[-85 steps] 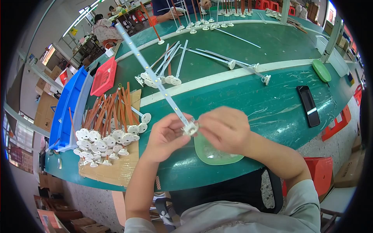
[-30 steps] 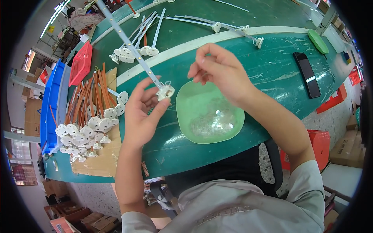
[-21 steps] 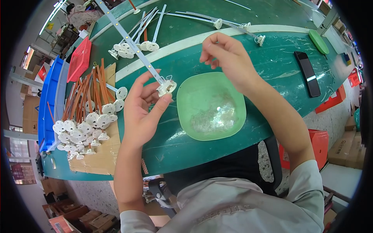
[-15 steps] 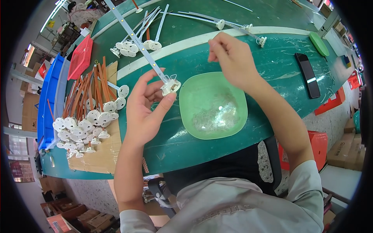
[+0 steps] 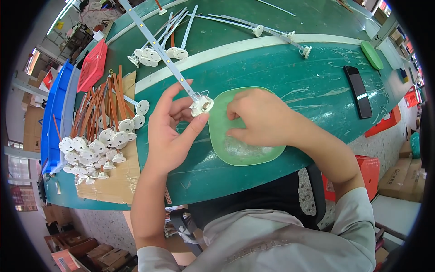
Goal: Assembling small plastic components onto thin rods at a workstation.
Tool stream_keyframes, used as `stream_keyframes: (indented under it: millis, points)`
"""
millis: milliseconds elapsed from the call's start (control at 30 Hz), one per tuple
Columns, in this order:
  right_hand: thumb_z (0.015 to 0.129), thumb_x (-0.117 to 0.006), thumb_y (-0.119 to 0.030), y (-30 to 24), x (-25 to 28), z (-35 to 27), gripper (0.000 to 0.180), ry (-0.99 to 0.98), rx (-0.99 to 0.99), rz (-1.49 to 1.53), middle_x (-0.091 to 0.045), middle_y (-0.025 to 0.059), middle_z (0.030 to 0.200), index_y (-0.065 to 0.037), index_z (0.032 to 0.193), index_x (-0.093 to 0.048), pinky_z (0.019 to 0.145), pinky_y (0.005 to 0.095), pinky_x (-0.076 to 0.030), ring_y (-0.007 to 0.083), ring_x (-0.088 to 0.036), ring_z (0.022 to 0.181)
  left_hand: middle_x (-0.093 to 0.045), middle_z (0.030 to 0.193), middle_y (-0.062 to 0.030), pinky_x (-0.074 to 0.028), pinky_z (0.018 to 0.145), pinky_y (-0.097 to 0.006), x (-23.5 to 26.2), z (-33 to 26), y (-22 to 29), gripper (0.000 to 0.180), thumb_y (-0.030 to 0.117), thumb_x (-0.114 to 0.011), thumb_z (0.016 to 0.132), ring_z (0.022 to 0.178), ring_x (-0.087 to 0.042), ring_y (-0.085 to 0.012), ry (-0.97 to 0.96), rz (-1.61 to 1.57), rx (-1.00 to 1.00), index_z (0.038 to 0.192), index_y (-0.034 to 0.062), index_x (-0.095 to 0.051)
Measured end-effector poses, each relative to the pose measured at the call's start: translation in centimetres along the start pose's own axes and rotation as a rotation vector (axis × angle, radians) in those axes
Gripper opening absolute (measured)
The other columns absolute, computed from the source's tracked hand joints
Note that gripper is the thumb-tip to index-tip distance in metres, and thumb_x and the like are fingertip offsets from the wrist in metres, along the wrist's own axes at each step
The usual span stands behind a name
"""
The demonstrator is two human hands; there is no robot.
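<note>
My left hand [image 5: 174, 122] is closed on an LED light strip [image 5: 158, 47], pinching the white round end cap [image 5: 201, 105] between thumb and fingers. The strip slants up to the far left, and thin looped wires show at the cap. Over the light green bowl [image 5: 219, 145] is my right hand [image 5: 260, 115], its fingers curled and its thumb apart from the index finger; nothing shows between them. Small clear pieces [image 5: 244, 148] lie in the bowl, partly hidden under that hand.
At the left, many brown-backed strips with white round caps [image 5: 97, 147] lie on cardboard [image 5: 122, 177]. Beyond are a blue tray [image 5: 54, 118] and a red basket [image 5: 93, 65]. More strips [image 5: 188, 27] lie at the back. A phone [image 5: 358, 92] and green dish [image 5: 372, 54] are at the right.
My right hand has come down and toward me from beyond the bowl to over it, and its thumb and index finger have parted. My left hand has barely moved.
</note>
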State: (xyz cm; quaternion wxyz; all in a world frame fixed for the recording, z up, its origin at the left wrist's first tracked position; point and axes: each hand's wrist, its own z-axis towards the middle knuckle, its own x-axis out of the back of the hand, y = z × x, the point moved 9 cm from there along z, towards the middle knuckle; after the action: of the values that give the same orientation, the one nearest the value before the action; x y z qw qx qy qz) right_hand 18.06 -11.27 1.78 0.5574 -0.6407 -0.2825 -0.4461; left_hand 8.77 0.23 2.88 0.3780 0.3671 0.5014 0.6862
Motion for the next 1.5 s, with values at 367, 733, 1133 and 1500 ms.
stream_keyframes:
  millis: [367, 733, 1133, 1500]
  points:
    - [0.075, -0.064, -0.003, 0.3, -0.9, 0.5, 0.012, 0.089, 0.011, -0.071, -0.067, 0.0175, 0.087, 0.001, 0.085, -0.068, 0.076, 0.0449, -0.055, 0.0357, -0.067, 0.085, -0.069, 0.109, -0.0129, -0.051, 0.082, -0.027, -0.3, 0.0, -0.2, 0.062, 0.006, -0.074, 0.086, 0.086, -0.063, -0.0117, -0.01, 0.01, 0.01, 0.139, 0.0019, -0.044]
    - [0.077, -0.066, -0.008, -0.4, -0.3, 0.3, 0.009, 0.091, 0.09, 0.048, -0.066, 0.0181, 0.091, -0.001, 0.082, -0.068, 0.078, 0.0455, -0.054, 0.0366, -0.066, 0.089, -0.069, 0.107, -0.0116, -0.051, 0.082, -0.026, -0.2, 0.0, 0.1, 0.061, 0.005, -0.074, 0.085, 0.085, -0.062, -0.0111, -0.016, 0.018, 0.009, 0.138, 0.0023, -0.045]
    - [0.08, -0.065, -0.007, 0.1, -1.4, 0.6, 0.009, -0.021, 0.033, 0.047, -0.063, 0.0138, 0.095, -0.004, 0.088, -0.066, 0.082, 0.0429, -0.052, 0.033, -0.062, 0.096, -0.069, 0.105, -0.0111, -0.051, 0.081, -0.026, -0.3, 0.0, 0.0, 0.06, 0.004, -0.074, 0.084, 0.084, -0.062, -0.0113, -0.012, 0.027, 0.022, 0.136, 0.0023, -0.045]
    - [0.078, -0.068, -0.006, -0.7, -1.0, 0.4, 0.011, -0.003, 0.148, 0.038, -0.062, 0.0134, 0.098, -0.004, 0.089, -0.065, 0.082, 0.0422, -0.052, 0.033, -0.062, 0.098, -0.069, 0.111, -0.0133, -0.049, 0.082, -0.027, -0.1, -0.1, 0.4, 0.064, 0.0, -0.073, 0.084, 0.091, -0.063, -0.0125, 0.0, -0.041, 0.019, 0.138, 0.0025, -0.041]
